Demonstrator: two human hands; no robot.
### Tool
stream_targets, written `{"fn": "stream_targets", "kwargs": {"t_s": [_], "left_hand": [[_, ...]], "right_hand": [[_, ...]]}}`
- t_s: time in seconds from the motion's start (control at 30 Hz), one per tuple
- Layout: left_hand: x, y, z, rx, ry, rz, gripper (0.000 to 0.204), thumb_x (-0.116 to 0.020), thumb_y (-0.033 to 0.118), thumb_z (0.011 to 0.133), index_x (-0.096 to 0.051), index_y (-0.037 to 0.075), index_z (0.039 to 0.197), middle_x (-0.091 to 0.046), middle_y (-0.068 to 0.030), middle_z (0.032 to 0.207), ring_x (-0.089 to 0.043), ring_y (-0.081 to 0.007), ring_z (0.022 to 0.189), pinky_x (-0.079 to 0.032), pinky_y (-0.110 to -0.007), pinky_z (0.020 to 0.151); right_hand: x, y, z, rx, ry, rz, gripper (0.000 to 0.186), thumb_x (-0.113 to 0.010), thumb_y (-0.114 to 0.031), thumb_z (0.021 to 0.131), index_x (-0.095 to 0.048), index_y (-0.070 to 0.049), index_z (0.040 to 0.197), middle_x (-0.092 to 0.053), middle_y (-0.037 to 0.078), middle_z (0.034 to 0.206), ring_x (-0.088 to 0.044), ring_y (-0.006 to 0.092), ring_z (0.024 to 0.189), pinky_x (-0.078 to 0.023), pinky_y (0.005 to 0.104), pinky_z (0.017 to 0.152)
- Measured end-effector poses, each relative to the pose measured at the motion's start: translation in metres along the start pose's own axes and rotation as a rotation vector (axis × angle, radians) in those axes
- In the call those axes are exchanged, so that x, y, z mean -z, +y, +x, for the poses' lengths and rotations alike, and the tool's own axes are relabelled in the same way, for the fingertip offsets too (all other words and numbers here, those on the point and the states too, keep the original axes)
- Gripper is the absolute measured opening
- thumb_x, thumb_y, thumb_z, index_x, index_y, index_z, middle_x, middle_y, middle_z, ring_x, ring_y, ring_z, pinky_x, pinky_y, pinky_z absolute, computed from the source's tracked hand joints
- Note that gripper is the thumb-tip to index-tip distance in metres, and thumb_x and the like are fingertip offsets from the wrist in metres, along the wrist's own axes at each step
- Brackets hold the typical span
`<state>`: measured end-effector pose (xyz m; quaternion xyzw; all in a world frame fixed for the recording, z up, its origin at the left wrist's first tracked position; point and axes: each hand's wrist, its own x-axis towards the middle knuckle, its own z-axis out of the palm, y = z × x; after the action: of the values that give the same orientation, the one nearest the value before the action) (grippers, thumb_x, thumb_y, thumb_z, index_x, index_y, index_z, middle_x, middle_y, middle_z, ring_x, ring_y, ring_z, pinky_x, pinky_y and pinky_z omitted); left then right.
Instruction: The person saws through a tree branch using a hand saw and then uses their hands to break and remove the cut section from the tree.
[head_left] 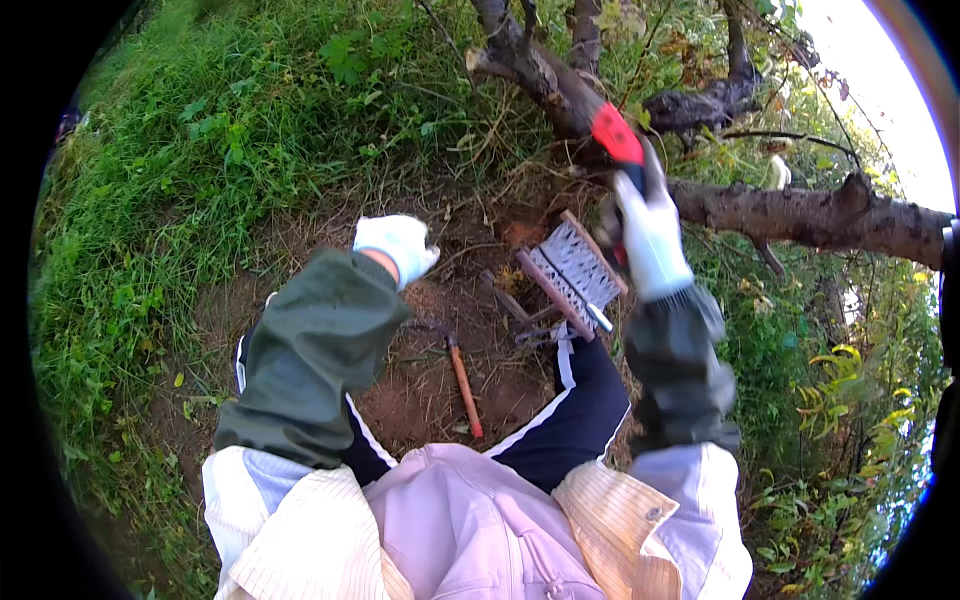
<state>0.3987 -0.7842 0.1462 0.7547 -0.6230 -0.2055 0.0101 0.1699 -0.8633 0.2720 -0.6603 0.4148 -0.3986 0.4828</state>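
My right hand (648,225), in a white glove, grips the red and black handle of a hand saw (616,134). The saw's blade reaches up and left against the tree's dark trunk (545,85), and motion blurs it. My left hand (397,247), gloved too, is held closed in the air over the bare soil, with nothing visible in it. Between the hands a small folding stool (575,268) with a woven grey seat lies tipped. Across its seat rests a thin tool with a dark shaft and a white end (598,317).
A hammer-like tool (464,388) with an orange-brown handle lies on the soil between my legs. A thick branch (810,215) runs off to the right, with thin twigs around it. Tall grass (220,150) covers the left, and leafy weeds (840,400) stand at the right.
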Motion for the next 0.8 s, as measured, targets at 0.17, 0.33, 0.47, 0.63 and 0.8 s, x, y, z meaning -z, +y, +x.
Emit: {"fn": "stream_targets", "kwargs": {"t_s": [0.17,0.33,0.47,0.63,0.8], "left_hand": [[-0.012,-0.006,0.018,0.150,-0.105,0.070,0.045,-0.048,0.049,0.086,-0.066,0.012,0.106,-0.065,-0.0092,0.105,-0.061,-0.0275,0.099,-0.048,-0.041,0.083],[0.005,-0.004,-0.012,0.057,-0.084,0.035,0.046,-0.046,0.049,0.087,-0.062,0.014,0.111,-0.064,-0.0096,0.108,-0.060,-0.0260,0.101,-0.043,-0.044,0.090],[0.005,0.012,-0.011,-0.011,-0.096,0.041,0.046,-0.044,0.050,0.088,-0.061,0.015,0.112,-0.065,-0.0087,0.106,-0.061,-0.0269,0.100,-0.039,-0.048,0.093],[-0.018,0.010,0.029,0.140,-0.161,0.043,0.052,-0.046,0.055,0.086,-0.066,0.011,0.106,-0.066,-0.0083,0.104,-0.062,-0.0272,0.099,-0.048,-0.044,0.082],[-0.001,0.003,-0.017,0.035,-0.172,0.054,0.048,-0.043,0.050,0.089,-0.061,0.012,0.113,-0.064,-0.0079,0.109,-0.060,-0.0258,0.103,-0.038,-0.049,0.094]], "right_hand": [[-0.005,0.001,0.016,-0.033,0.002,0.025,0.062,-0.047,-0.009,0.093,-0.017,-0.019,0.146,-0.042,0.001,0.059,-0.043,0.0105,0.045,-0.043,0.0280,0.042],[0.036,-0.034,-0.097,-0.165,0.153,-0.175,0.057,-0.047,-0.017,0.093,-0.023,-0.024,0.145,-0.042,0.000,0.060,-0.040,0.0076,0.045,-0.038,0.0226,0.041],[0.016,-0.023,-0.038,-0.073,-0.001,-0.043,0.059,-0.048,-0.012,0.093,-0.024,-0.023,0.145,-0.045,0.001,0.063,-0.042,0.0087,0.046,-0.040,0.0248,0.042],[-0.016,0.001,0.040,-0.060,0.049,-0.004,0.061,-0.052,-0.012,0.093,-0.022,-0.023,0.145,-0.046,0.002,0.068,-0.044,0.0105,0.051,-0.045,0.0293,0.046],[0.020,-0.025,-0.054,-0.114,0.060,-0.175,0.058,-0.047,-0.013,0.093,-0.022,-0.022,0.146,-0.046,0.002,0.063,-0.043,0.0085,0.046,-0.040,0.0238,0.042]]}}
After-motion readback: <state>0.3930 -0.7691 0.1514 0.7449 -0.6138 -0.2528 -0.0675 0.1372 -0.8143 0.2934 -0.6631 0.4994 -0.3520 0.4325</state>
